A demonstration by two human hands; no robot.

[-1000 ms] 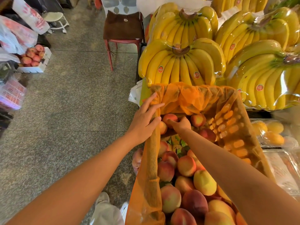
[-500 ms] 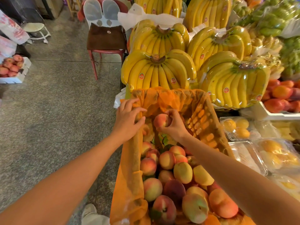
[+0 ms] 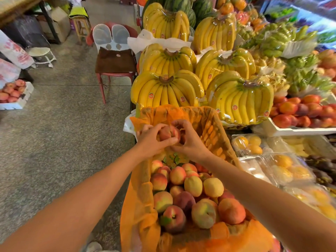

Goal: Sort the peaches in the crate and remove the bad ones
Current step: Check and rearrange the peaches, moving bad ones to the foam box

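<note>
A crate (image 3: pixel 141 188) lined with orange plastic holds several yellow-red peaches (image 3: pixel 192 195). Above its far end both my hands hold one reddish peach (image 3: pixel 168 132). My left hand (image 3: pixel 151 140) curls round its left side, thumb across the front. My right hand (image 3: pixel 190 140) curls round its right side from above. Green leaves lie in the crate just below the hands.
Wrapped banana bunches (image 3: pixel 167 91) stand right behind the crate. Trays of packed yellow fruit (image 3: pixel 249 144) and a white tray of red fruit (image 3: pixel 300 113) lie to the right. A red chair (image 3: pixel 114 60) and a box of red fruit (image 3: pixel 12 93) stand on the grey floor at left.
My right hand lifted a peach from the far end of the crate. My left hand left the crate's lining and joined it on the peach. The camera tilted up.
</note>
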